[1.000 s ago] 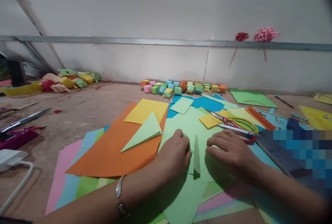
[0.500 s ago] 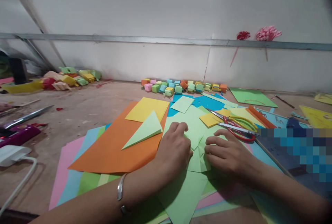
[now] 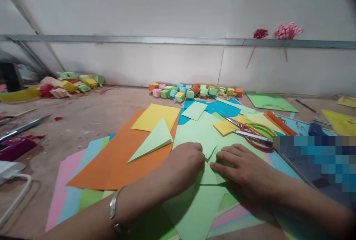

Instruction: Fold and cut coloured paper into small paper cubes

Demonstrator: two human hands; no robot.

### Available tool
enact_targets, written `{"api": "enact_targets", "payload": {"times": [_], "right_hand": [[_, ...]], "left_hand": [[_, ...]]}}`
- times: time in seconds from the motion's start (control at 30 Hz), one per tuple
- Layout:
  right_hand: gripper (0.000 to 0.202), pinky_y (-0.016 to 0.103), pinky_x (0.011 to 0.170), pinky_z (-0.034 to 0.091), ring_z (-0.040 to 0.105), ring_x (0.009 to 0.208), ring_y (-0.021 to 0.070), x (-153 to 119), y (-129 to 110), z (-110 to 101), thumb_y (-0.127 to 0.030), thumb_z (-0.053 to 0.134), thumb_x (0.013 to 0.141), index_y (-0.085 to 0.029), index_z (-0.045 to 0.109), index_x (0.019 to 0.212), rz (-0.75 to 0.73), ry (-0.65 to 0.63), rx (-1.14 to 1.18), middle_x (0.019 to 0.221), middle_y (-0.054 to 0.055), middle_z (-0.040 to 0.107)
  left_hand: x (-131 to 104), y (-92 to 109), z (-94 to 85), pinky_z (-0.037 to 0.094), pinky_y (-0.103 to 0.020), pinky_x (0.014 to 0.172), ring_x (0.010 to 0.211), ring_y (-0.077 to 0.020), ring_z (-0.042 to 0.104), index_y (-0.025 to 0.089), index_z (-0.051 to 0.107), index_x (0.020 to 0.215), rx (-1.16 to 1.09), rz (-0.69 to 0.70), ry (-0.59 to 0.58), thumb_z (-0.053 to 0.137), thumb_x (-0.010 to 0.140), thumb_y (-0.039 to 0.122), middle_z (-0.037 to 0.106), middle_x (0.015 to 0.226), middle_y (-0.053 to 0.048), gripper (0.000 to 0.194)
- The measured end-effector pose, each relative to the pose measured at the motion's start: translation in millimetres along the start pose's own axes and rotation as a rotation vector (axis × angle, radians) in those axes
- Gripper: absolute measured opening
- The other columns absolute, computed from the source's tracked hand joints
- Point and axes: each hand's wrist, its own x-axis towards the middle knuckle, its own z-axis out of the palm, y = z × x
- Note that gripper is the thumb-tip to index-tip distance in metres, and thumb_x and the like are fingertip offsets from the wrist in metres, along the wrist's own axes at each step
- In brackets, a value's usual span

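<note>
A pale green folded paper [image 3: 209, 175] lies between my two hands on a larger pale green sheet [image 3: 194, 210]. My left hand [image 3: 187, 162] is closed, its fingers curled at the paper's left edge, and the thumb is mostly hidden. My right hand [image 3: 239, 167] rests on the paper's right side with fingers stretched out and pressed down. Left of my hands, a folded pale green triangle [image 3: 152, 140] lies on an orange sheet [image 3: 119, 162]. Beyond my right hand are scissors [image 3: 256, 136] with red and yellow handles.
Small folded paper cubes [image 3: 194, 91] line the back by the white wall [image 3: 119, 13]. Yellow paper [image 3: 157, 115] overlaps the orange sheet. A second pile of paper pieces [image 3: 73, 84] sits at back left. A white charger [image 3: 11, 171] with cable and a purple tool [image 3: 18, 149] lie left.
My right hand has moved slightly left and its fingers have straightened over the paper. My left hand has lowered a little, its fingers more tucked in. The view has shifted slightly.
</note>
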Motion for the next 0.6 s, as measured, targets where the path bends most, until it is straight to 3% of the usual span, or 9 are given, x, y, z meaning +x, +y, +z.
{"api": "enact_targets", "payload": {"times": [0.07,0.17,0.3,0.4,0.5,0.6], "right_hand": [[0.03,0.039,0.082,0.039,0.054,0.094,0.024,1,-2,0,-0.029,0.06,0.086,-0.019,0.062,0.114,0.033,-0.022,0.017,0.1,0.01,0.063],[0.025,0.037,0.083,0.039,0.056,0.095,0.0229,2,-2,1,-0.033,0.056,0.091,-0.019,0.062,0.112,0.027,-0.015,0.033,0.1,0.01,0.065],[0.02,0.036,0.082,0.04,0.058,0.094,0.0215,1,0,5,-0.029,0.05,0.096,-0.018,0.064,0.106,0.046,0.04,0.09,0.1,0.009,0.068],[0.02,0.037,0.08,0.04,0.059,0.092,0.0229,0,-2,9,-0.026,0.051,0.095,-0.015,0.064,0.104,0.07,0.101,0.141,0.098,0.01,0.069],[0.019,0.033,0.072,0.041,0.057,0.08,0.0197,2,-7,13,-0.021,0.047,0.095,-0.015,0.064,0.092,0.087,0.173,0.229,0.086,0.008,0.067],[0.026,0.026,0.062,0.039,0.052,0.067,0.015,5,-8,15,-0.017,0.041,0.096,-0.017,0.06,0.078,0.208,0.238,0.357,0.074,0.004,0.062]], "left_hand": [[-4,2,-6.6,0.042,-0.028,0.067,0.08,-0.0187,0.063,0.015,0.071,0.076,0.01,0.027,-0.064,0.062,0.09,0.029,0.066,0.084,-0.004,0.022],[-9,7,-11.9,0.043,-0.029,0.067,0.087,-0.0229,0.062,0.015,0.068,0.083,0.049,0.044,-0.143,0.079,0.071,0.049,0.066,0.092,-0.005,0.038],[-13,11,-9.5,0.042,-0.031,0.067,0.086,-0.0229,0.06,0.015,0.063,0.093,0.119,0.048,-0.109,0.075,0.08,0.036,0.065,0.094,-0.005,0.028],[-15,12,-6.0,0.039,-0.032,0.064,0.08,-0.0216,0.058,0.016,0.062,0.086,0.154,0.07,-0.11,0.062,0.089,0.024,0.064,0.088,-0.005,0.009],[-15,11,-3.7,0.036,-0.031,0.061,0.075,-0.0194,0.056,0.017,0.059,0.077,0.155,0.083,-0.095,0.049,0.09,0.011,0.061,0.083,-0.004,0.018],[-13,8,-2.2,0.035,-0.03,0.061,0.076,-0.0178,0.054,0.017,0.057,0.073,0.113,0.059,-0.083,0.046,0.083,0.002,0.059,0.082,-0.004,0.021]]}}
